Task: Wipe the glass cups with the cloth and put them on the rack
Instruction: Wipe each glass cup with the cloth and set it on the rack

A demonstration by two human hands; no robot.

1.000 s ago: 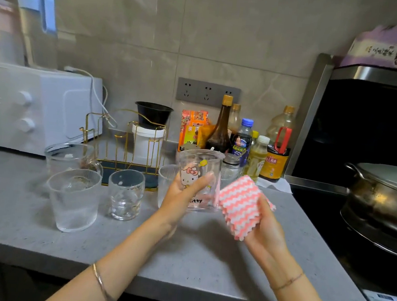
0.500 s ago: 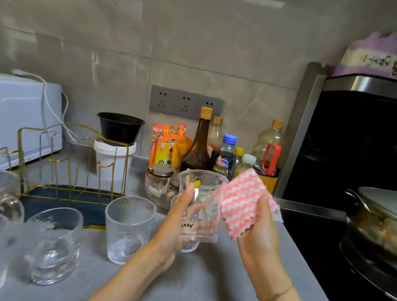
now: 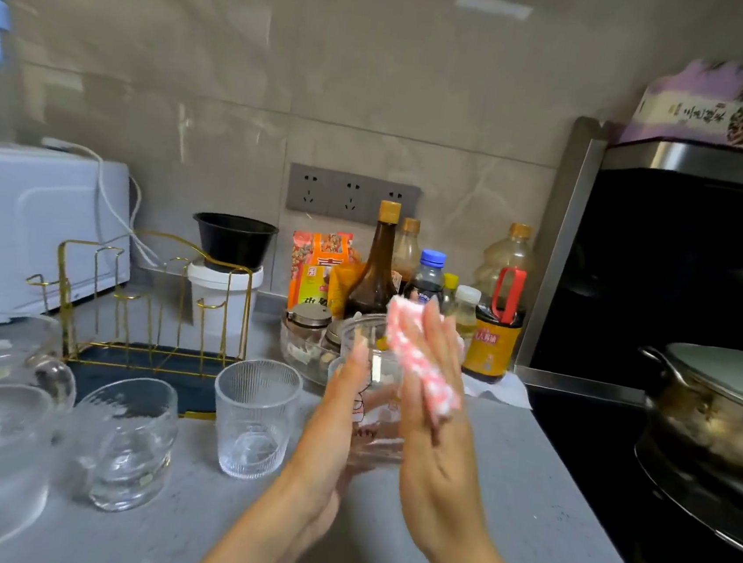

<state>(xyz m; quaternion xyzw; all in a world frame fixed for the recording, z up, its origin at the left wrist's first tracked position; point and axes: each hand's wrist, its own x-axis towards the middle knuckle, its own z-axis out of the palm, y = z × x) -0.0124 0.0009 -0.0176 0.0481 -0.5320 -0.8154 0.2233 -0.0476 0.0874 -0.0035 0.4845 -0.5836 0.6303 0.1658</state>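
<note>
Clear glass cup (image 3: 375, 401) with a printed cartoon figure, held upright above the grey counter (image 3: 520, 503) between both hands. Left hand (image 3: 336, 420): grip wrapped around the cup's left wall. Right hand (image 3: 430, 406): fingers extended, grip pressing a pink-and-white zigzag cloth (image 3: 416, 359) against the cup's right side. Ribbed glass (image 3: 254, 415) stands just left; empty gold wire rack (image 3: 152, 299) behind it.

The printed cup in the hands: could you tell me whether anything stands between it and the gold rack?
Yes. The ribbed glass stands on the counter between the printed cup and the gold rack, just in front of the rack's right end; lifting over it should clear.
</note>
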